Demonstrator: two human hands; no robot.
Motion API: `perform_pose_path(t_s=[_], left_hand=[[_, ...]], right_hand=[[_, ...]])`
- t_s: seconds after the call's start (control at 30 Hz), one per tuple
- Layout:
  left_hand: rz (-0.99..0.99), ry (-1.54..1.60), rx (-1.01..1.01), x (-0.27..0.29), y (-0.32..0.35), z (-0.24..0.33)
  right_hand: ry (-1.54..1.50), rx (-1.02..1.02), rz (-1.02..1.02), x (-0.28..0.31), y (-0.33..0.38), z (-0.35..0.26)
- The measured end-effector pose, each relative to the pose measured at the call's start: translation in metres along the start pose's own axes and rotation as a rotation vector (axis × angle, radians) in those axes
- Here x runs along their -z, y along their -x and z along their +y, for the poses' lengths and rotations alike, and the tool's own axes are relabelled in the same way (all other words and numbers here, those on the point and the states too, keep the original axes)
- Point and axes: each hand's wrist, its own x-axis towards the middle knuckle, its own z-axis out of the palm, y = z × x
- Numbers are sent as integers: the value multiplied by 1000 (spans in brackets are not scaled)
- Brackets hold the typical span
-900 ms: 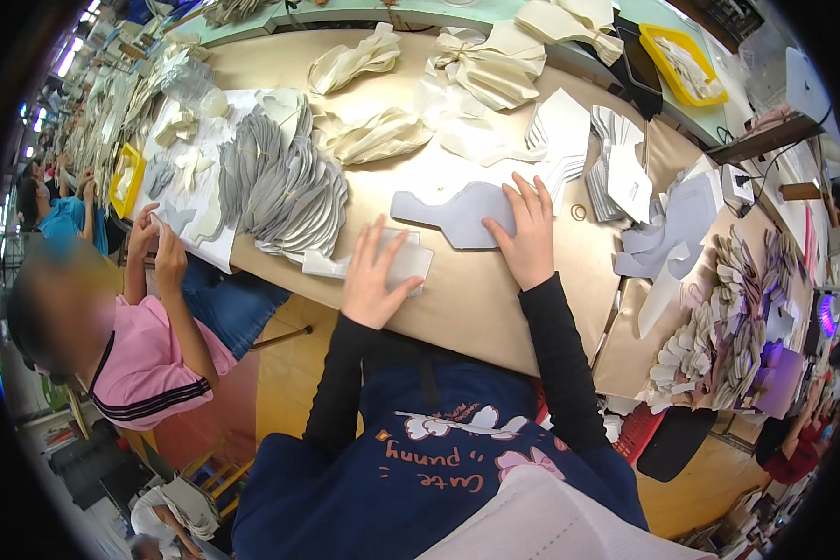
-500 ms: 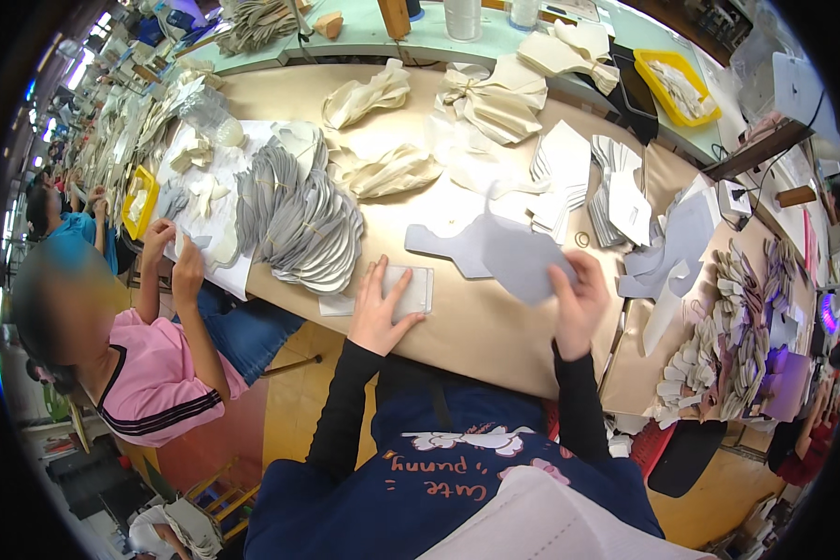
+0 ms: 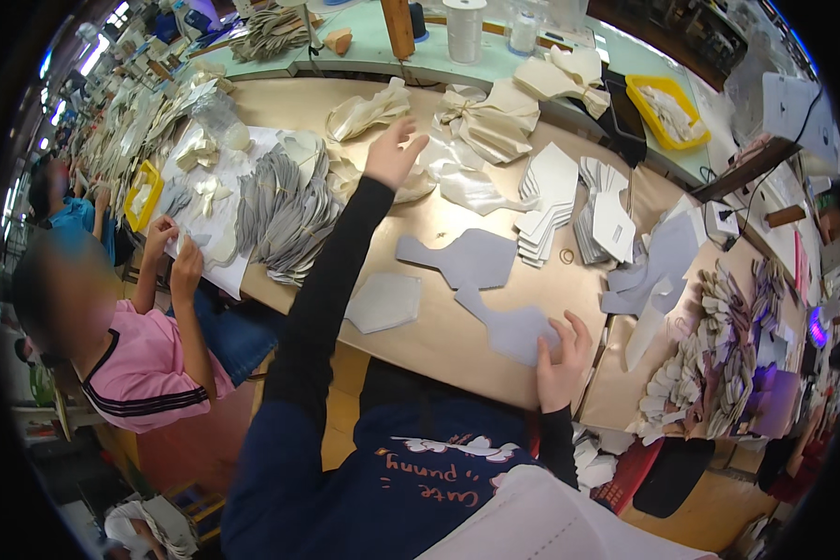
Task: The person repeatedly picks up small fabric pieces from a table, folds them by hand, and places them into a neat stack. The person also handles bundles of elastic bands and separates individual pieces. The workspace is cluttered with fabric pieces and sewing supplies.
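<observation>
My left hand (image 3: 397,154) is stretched toward the far side of the table, above cream fabric bundles. Its fingers are apart and nothing shows in them. Near the table's front edge, my right hand (image 3: 564,359) rests on the right end of a flat grey cut piece (image 3: 506,323), thumb and fingers spread. Just beyond lies a similar grey piece (image 3: 481,259) with a narrow arm pointing left. To the left of both is a pale many-sided piece (image 3: 385,302). A glossy cream piece (image 3: 476,189) lies beyond them, and a cream bundle (image 3: 369,109) sits beside my left hand.
Stacked grey pieces (image 3: 285,210) lie at left, white stacks (image 3: 546,201) at right. More grey pieces (image 3: 658,261) and bundles (image 3: 700,364) lie farther right. A yellow tray (image 3: 670,138) stands at the back right. A person in pink (image 3: 154,355) works at my left.
My left hand has left the pale piece and reached forward over the table. My right hand has come nearer to me, and its grey piece has been lowered onto the table.
</observation>
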Motion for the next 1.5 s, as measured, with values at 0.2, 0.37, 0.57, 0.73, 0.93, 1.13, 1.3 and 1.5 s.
perform_pose_path(t_s=[0.2, 0.37, 0.57, 0.73, 0.93, 1.13, 1.3, 1.5], left_hand=[[-295, -535, 464, -40, -95, -47], [-334, -287, 542, -43, -109, -71], [-263, 312, 637, -46, -109, -85], [-335, 234, 527, -36, -92, -66], [-267, 257, 304, -35, -50, -36], [85, 124, 32, -8, -8, 0], [208, 741, 5, 58, 28, 48], [188, 946, 151, 49, 82, 62]], right_hand=[[-356, 372, -66, 23, -78, -56], [-185, 715, -13, -67, -218, -72], [507, 605, -450, -205, -295, -10], [401, 618, -366, -230, -290, 19], [402, 587, -455, -224, -293, 15], [491, 600, -490, -227, -294, 15], [501, 615, -438, -227, -292, 15], [364, 748, -395, -184, -290, -30]])
